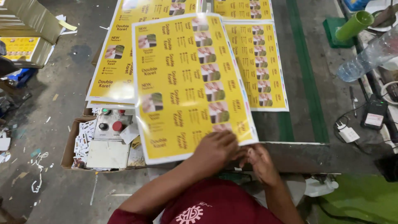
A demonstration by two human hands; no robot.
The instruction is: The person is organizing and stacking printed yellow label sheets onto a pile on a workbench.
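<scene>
Holding the near edge of a big yellow printed sheet [188, 83], we have our left hand [215, 150] curled over its lower right corner, fingers bent and pressing down on the glossy paper. Our right hand [260, 162] sits just right of that corner, touching the left hand — whether its fingers pinch the sheet's edge we cannot tell, since they blur together. Beyond the sheet's far left side lies a stack of similar yellow sheets [114, 62], and another yellow sheet [259, 62] lies just right of it. Under the sheet's near left corner sits a cardboard box [70, 145] with a grey control panel [112, 124] — red and dark buttons showing.
</scene>
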